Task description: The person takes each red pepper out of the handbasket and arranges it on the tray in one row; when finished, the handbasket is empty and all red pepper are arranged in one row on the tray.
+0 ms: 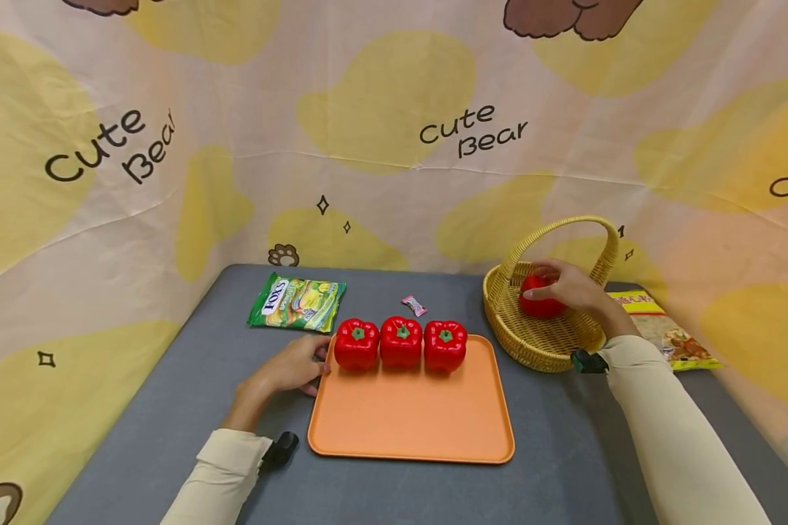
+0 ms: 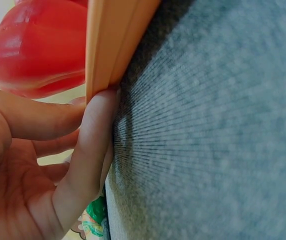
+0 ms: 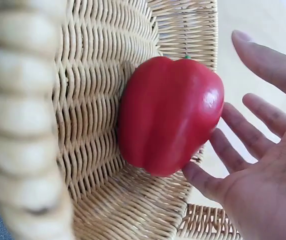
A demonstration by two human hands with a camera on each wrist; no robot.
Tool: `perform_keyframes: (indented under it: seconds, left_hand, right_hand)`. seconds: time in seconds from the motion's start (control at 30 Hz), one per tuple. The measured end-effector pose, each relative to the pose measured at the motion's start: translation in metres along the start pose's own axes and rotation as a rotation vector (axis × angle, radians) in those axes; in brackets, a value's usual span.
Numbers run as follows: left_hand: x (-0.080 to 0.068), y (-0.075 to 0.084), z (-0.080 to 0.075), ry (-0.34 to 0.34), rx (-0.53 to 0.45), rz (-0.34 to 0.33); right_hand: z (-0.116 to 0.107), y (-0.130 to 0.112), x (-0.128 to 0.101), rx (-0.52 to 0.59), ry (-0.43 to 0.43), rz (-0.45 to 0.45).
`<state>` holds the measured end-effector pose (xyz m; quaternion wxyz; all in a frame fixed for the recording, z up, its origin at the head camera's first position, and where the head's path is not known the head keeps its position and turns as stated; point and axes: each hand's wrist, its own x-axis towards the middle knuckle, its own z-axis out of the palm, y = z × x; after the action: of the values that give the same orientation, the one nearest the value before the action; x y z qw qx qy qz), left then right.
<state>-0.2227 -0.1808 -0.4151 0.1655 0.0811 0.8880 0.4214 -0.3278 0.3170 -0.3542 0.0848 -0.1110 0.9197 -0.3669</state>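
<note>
Grey counter [image 1: 171,408], frame centre: our left hand [image 1: 289,370], grip relaxed, fingers touching the orange tray [image 1: 410,423] edge. Right hand [image 1: 568,286] at right, grip wide, fingers splayed against a red pepper [image 3: 169,115] lying in the wicker basket [image 1: 545,343].

Grey table [image 1: 171,408] with tray [image 1: 412,426], basket [image 1: 538,343], snack packets [image 1: 297,302].

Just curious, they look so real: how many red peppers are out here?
4. Three stand in a row on the orange tray: left, middle, right. A fourth pepper lies in the wicker basket under the right hand. None seems hidden.
</note>
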Motion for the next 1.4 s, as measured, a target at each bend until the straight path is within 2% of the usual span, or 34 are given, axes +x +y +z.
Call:
perform_keyframes:
  seconds: [0.3,0.5,1.0,1.4]
  left_hand:
    - [0.001,0.001,0.0,-0.001,0.006,0.006]
    - [0.001,0.0,0.001,-0.002,0.01,-0.004]
    - [-0.001,0.0,0.001,-0.006,-0.01,0.01]
    - [-0.002,0.0,0.0,-0.006,-0.009,0.021]
  right_hand:
    - [0.003,-0.001,-0.003,-0.089,-0.041,-0.019]
    - [0.005,0.002,-0.004,-0.092,-0.04,-0.015]
    - [0.0,0.002,-0.026,-0.18,0.062,-0.074]
    - [0.005,-0.002,-0.064,-0.079,0.146,-0.109]
